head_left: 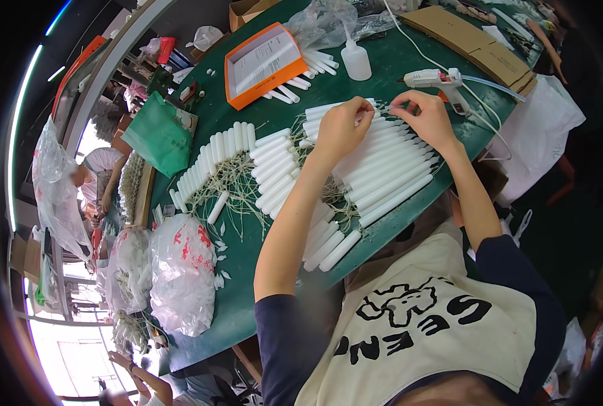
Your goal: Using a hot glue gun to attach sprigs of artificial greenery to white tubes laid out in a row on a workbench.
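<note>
Rows of white candle-shaped tubes (389, 159) lie side by side under my hands, with small pointed tips along their right ends. My left hand (345, 127) is closed in a pinch over the far end of these rows. Close to its right, my right hand (428, 120) pinches with thumb and forefinger near the tip of a far tube. Whatever sits between the fingers of either hand is too small to make out. Thin pale wires (230, 183) trail in a tangle from more white tubes (272, 166) to the left.
Beyond my right hand a white glue gun (433, 79) rests with its cord. A squeeze bottle (356, 61) and an orange box (264, 64) stand at the back. Plastic bags (183, 271) and a green bag (160, 133) are leftward. Other people (101, 166) sit at the left.
</note>
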The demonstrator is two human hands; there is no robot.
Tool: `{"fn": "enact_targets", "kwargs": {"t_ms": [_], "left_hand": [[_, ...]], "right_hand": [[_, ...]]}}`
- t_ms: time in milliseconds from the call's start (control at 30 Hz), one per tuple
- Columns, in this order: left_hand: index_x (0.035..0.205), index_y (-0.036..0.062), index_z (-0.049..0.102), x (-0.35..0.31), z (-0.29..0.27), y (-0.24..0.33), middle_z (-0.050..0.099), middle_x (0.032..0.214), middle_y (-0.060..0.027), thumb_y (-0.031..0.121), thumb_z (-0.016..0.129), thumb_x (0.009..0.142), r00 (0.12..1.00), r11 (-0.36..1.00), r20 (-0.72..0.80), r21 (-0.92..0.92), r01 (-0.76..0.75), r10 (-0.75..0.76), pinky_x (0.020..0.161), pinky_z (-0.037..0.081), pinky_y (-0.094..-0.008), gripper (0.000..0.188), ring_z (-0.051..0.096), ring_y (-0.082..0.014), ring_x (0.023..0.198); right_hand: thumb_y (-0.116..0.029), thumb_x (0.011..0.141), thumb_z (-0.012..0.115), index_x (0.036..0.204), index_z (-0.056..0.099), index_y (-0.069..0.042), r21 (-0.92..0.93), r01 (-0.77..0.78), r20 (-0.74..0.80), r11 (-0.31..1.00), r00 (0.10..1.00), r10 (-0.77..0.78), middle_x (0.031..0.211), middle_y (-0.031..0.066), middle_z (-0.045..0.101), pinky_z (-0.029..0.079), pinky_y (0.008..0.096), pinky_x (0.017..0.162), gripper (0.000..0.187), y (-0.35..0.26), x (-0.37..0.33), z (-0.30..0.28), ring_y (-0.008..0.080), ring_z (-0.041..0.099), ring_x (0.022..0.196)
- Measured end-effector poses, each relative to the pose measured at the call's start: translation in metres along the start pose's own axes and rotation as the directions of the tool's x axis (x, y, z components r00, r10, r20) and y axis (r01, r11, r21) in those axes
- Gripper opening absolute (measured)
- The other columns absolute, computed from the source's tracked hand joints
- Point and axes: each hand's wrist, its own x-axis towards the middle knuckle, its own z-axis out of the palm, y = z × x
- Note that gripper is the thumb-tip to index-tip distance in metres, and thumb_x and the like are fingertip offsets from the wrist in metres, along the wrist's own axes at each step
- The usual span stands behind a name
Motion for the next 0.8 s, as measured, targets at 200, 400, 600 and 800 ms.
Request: {"fn": "enact_targets", "kwargs": {"t_ms": [200,400,600,800], "left_hand": [[0.087,0.0022,0.061,-0.0010,-0.0023,0.0028,0.065,0.083,-0.0153,0.014,0.058,0.080,1.000,1.000,-0.011,0.014,-0.005,0.005,0.067,0.049,-0.0360,0.014,0.064,-0.0297,0.079],[0.087,0.0020,0.061,-0.0009,-0.0025,0.0030,0.066,0.083,-0.0153,0.014,0.058,0.079,1.000,1.000,-0.011,0.016,0.000,0.001,0.068,0.049,-0.0360,0.014,0.064,-0.0295,0.080],[0.087,0.0018,0.060,-0.0008,-0.0016,0.0016,0.065,0.084,-0.0156,0.013,0.058,0.079,1.000,1.000,-0.003,0.028,0.014,-0.013,0.069,0.049,-0.0366,0.014,0.064,-0.0294,0.081],[0.089,-0.0015,0.060,-0.0008,-0.0020,0.0015,0.066,0.084,-0.0152,0.014,0.058,0.081,1.000,0.999,0.012,0.029,0.021,-0.021,0.071,0.048,-0.0316,0.017,0.065,-0.0267,0.082]], "right_hand": [[-0.013,0.074,0.072,0.085,0.066,-0.004,0.002,-0.013,-0.004,1.000,1.000,0.013,0.073,0.0019,0.064,0.041,0.0225,0.052,0.016,0.0005,-0.0010,0.0007,0.0089,0.050,0.055],[-0.013,0.074,0.072,0.084,0.066,-0.004,0.007,-0.009,0.001,1.000,1.000,0.009,0.072,0.0019,0.064,0.040,0.0226,0.052,0.015,0.0003,-0.0011,-0.0006,0.0088,0.050,0.055],[-0.013,0.074,0.071,0.084,0.066,-0.004,0.016,0.003,0.016,1.000,1.000,-0.004,0.073,0.0015,0.064,0.041,0.0225,0.052,0.015,0.0000,-0.0012,-0.0005,0.0089,0.050,0.055],[-0.015,0.074,0.071,0.084,0.065,-0.004,0.015,-0.007,0.026,1.000,1.000,0.007,0.076,0.0024,0.065,0.043,0.0241,0.054,0.015,0.0006,-0.0019,-0.0021,0.0113,0.053,0.056]]}}
